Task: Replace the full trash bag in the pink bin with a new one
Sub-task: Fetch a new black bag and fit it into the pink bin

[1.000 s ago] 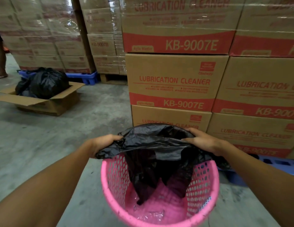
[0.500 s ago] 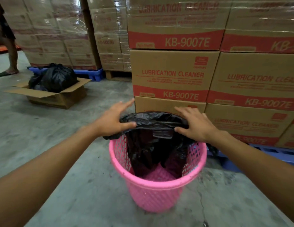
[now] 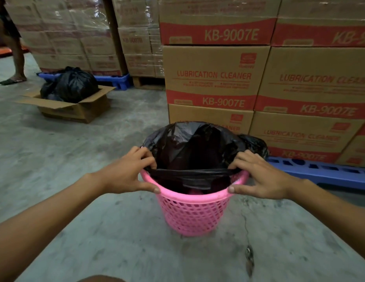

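The pink mesh bin [image 3: 192,214] stands on the concrete floor in front of me. A new black trash bag [image 3: 189,145] hangs inside it, its far edge draped over the far rim and its near edge stretched taut across the opening. My left hand [image 3: 124,176] pinches the bag's near edge at the left rim, thumb against the rim's outside. My right hand [image 3: 259,177] pinches the same edge at the right rim. A full, tied black bag [image 3: 72,85] sits in an open cardboard box [image 3: 75,107] at the far left.
Stacked "Lubrication Cleaner" cartons [image 3: 214,78] on a blue pallet [image 3: 320,169] rise right behind the bin. More wrapped cartons [image 3: 71,33] stand at the back left. A person's legs [image 3: 13,58] are at the far left edge. Small debris [image 3: 248,255] lies on the floor near right.
Both hands came from the bag's far edge to the near side of the rim. They now grip the near edge and pull it tight. The far edge now lies over the far rim.
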The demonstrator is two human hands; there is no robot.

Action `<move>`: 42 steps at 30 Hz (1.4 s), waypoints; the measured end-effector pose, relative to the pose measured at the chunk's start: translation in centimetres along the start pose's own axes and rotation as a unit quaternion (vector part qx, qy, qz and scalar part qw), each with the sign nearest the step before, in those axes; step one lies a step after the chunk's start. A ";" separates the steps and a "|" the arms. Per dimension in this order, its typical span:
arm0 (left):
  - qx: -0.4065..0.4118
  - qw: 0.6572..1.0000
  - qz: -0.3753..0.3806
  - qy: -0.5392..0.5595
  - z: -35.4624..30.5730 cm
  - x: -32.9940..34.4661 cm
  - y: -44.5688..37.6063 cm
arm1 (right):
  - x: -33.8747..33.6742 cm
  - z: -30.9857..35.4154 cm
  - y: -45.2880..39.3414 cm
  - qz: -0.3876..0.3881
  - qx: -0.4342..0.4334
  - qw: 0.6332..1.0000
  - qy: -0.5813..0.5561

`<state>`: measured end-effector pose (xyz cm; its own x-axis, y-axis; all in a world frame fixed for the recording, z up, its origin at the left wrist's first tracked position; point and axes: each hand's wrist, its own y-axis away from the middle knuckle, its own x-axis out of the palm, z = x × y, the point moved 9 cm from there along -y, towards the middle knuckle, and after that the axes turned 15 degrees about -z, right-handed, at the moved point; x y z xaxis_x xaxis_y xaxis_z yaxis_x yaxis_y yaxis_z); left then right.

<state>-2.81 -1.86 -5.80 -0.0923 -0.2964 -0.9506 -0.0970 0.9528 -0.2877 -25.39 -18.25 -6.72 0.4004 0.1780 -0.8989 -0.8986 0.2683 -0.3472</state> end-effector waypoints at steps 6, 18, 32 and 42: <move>0.091 0.992 -0.074 -0.036 -2.8 -0.9 0.9 | -1.1 3.0 0.9 -0.117 -0.115 0.985 0.059; 0.025 0.950 -0.265 0.162 -3.2 -0.5 4.3 | 0.9 4.4 5.5 -0.256 -0.170 0.950 0.050; 0.038 0.955 -0.281 0.083 -2.1 1.1 6.0 | 1.1 2.6 6.2 -0.196 -0.045 0.975 -0.091; -0.515 0.731 -0.193 0.404 6.8 3.7 5.7 | -3.4 -0.4 1.8 -0.349 0.278 0.875 -0.186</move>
<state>3.04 2.94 -11.73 -0.3765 -0.8682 -0.3233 -0.9263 0.3573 0.1193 -28.40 -18.77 -4.39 0.9408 0.0556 -0.3342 -0.2271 0.8357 -0.5001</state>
